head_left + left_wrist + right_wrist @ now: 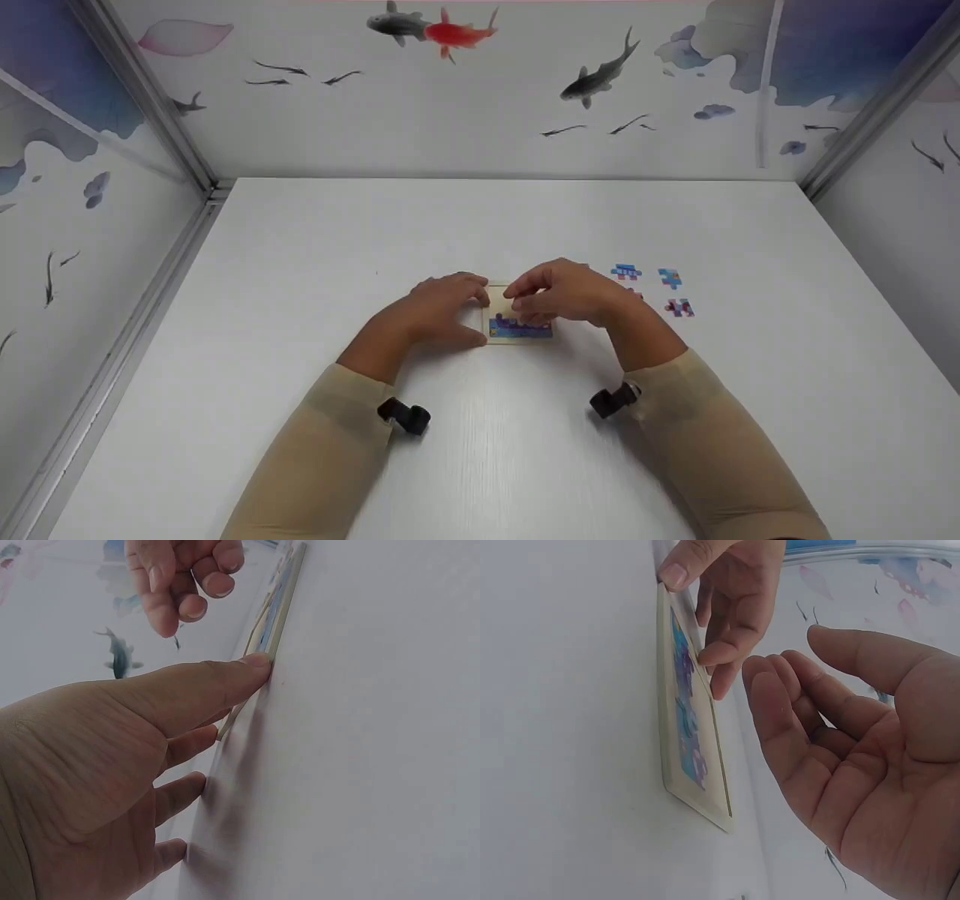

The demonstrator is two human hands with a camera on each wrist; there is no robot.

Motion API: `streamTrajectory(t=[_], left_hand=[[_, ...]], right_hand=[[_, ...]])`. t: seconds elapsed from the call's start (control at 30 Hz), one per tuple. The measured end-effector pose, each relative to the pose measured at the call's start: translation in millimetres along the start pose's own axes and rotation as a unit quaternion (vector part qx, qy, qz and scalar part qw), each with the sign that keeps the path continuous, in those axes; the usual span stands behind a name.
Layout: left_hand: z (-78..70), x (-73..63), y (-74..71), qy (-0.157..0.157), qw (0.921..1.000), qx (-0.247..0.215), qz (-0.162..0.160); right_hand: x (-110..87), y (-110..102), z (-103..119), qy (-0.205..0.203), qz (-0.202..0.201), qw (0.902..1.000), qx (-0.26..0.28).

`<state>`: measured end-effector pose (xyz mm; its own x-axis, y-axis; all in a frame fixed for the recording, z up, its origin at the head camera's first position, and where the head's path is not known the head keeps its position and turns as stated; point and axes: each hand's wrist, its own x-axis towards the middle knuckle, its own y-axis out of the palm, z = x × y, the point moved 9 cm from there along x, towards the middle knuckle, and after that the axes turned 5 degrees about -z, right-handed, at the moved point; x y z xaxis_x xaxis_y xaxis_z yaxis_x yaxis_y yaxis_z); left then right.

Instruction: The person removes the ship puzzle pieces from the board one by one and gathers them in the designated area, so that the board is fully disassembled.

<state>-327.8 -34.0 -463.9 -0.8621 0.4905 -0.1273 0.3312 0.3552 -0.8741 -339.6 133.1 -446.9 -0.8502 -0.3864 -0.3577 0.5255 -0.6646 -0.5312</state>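
Observation:
A small wooden jigsaw tray (498, 303) lies flat on the table with a pale rim. Blue and purple puzzle pieces (510, 330) fill its near strip; bare wood shows beyond them. My left hand (442, 307) holds the tray by its left side, thumb at the near corner and index finger at the far one. Above the tray's right half hovers my right hand (570, 292), its fingers loosely bent. Seen from the right wrist, that hand (855, 742) has nothing between thumb and fingers and stays apart from the tray (718, 750).
Loose jigsaw pieces lie right of the tray: one with blue edges (625, 271), a blue and orange one (670, 278) and a red and purple one (679, 307). Another is partly covered by my right hand. Printed walls (495, 105) enclose the white table (337, 225).

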Motion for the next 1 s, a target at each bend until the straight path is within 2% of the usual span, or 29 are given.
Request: streamTrajectory(t=[0.23,0.47,0.6,0.77,1.0], left_hand=[[-0.6,0.7,-0.1,0.01,0.9999,0.004,0.002],[0.0,0.2,0.6,0.007,0.9999,0.007,0.006],[0.0,1.0,0.7,0.005,0.9999,0.009,0.007],[0.2,1.4,1.4,0.005,0.9999,0.008,0.009],[-1.5,0.6,0.4,0.008,0.9999,0.009,0.008]], right_hand=[[7.3,11.7,-7.0,-0.02,0.016,0.9997,-0.004],[13.8,15.7,-18.1,-0.001,0.015,0.9998,-0.017],[12.3,17.2,-16.6,-0.009,0.02,0.9985,-0.051],[10.4,23.5,-11.3,-0.039,0.033,0.9938,-0.099],[8.9,26.4,-9.1,-0.054,0.038,0.9909,-0.117]])
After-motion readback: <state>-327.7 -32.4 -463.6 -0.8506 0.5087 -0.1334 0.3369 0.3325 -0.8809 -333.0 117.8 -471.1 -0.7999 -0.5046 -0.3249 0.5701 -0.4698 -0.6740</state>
